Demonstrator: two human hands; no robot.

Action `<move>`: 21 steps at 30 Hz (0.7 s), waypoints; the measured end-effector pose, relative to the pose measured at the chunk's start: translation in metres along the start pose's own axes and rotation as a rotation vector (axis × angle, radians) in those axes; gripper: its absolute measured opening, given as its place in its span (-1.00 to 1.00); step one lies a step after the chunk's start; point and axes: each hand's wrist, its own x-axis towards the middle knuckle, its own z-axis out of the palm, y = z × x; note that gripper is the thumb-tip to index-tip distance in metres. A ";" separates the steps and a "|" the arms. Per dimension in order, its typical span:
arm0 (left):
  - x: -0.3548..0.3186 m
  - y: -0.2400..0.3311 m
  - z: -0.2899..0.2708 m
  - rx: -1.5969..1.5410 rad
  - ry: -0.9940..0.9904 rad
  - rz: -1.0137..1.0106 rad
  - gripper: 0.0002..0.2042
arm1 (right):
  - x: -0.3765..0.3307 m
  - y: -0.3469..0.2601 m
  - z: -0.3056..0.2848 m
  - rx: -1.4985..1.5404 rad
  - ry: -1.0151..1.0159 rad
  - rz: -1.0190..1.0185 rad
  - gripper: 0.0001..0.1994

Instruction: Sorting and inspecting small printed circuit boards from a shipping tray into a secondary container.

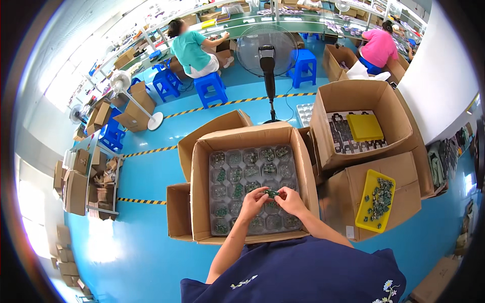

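The person's left hand (254, 202) and right hand (292, 201) meet over the big open box (247, 135), and between their fingertips is a small green part (272, 193). Both hands are closed on it in a light pinch, the left at its left end and the right at its right end. The part is held above the clear tray (273, 220) inside the box, a little right of its middle. Many of the tray's round pockets hold more green pieces (238, 190) (some look fuller than others, though I can't count what lies in each).

To the right of the box, a yellow dish (362, 218) sits tilted on a closed carton (348, 202), with a heap of small dark green pieces spread over it. Behind that, another open box (356, 98) has a yellow slab (365, 127) lying on a black-and-white patterned layer. A black fan (267, 55) stands beyond the big box. Further back, someone in teal (194, 50) sits on a blue stool (209, 90) at the green bench (313, 23), and someone in pink (379, 46) bends near the cartons at right.
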 end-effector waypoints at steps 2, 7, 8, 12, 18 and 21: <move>0.001 -0.002 0.002 -0.051 0.017 0.003 -0.68 | -0.007 -0.005 0.001 0.119 0.079 -0.144 -0.77; -0.005 -0.002 0.009 0.083 0.006 -0.033 -0.72 | -0.015 -0.016 -0.006 0.181 -0.052 -0.044 -0.74; -0.006 -0.003 0.009 0.069 0.001 -0.032 -0.70 | -0.016 -0.014 -0.005 0.205 -0.060 -0.033 -0.74; -0.001 0.003 0.009 0.067 -0.039 0.009 -0.72 | -0.009 -0.009 -0.007 0.254 -0.092 -0.039 -0.74; -0.007 0.034 -0.004 -0.082 -0.171 -0.044 -0.71 | -0.007 -0.025 -0.014 0.513 -0.256 -0.002 -0.76; -0.009 0.032 -0.006 -0.102 -0.179 -0.046 -0.72 | -0.009 -0.025 -0.016 0.533 -0.287 0.003 -0.74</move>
